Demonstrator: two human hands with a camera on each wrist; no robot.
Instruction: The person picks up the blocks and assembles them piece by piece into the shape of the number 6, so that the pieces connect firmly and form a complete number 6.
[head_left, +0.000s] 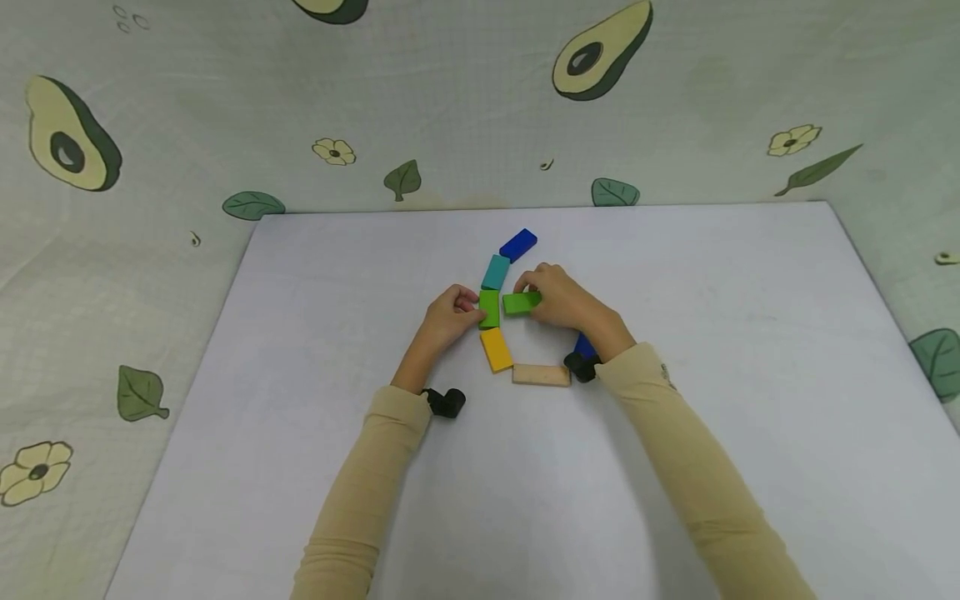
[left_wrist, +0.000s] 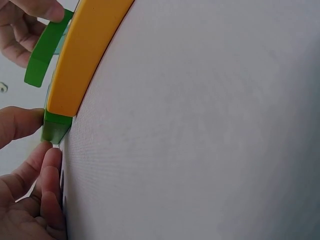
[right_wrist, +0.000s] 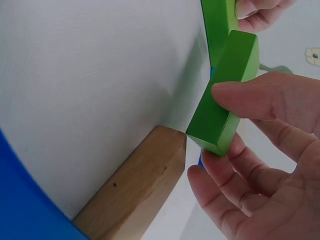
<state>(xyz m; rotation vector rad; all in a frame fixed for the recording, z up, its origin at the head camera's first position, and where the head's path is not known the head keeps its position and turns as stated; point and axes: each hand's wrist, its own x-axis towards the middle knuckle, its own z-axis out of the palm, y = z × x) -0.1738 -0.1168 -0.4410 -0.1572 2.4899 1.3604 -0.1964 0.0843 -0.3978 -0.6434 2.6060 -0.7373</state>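
My left hand [head_left: 452,317] pinches a green block [head_left: 489,309] standing in a curved row of blocks. In the left wrist view, its thumb [left_wrist: 22,123] and a fingertip touch that block's edges. To the right, my right hand [head_left: 561,297] holds a second green block [head_left: 519,303] between thumb and fingers. The right wrist view shows this block [right_wrist: 225,95] tilted, close to the first one. A yellow block [head_left: 497,350] adjoins the row's green block on the near side, and a teal block [head_left: 496,272] on the far side.
Beyond the teal block lies a dark blue block [head_left: 518,245]. A plain wooden block [head_left: 542,375] lies nearest me, with another blue block [head_left: 584,346] partly hidden by the right wrist. All rest on a white table [head_left: 300,333] before an avocado-print cloth [head_left: 465,100].
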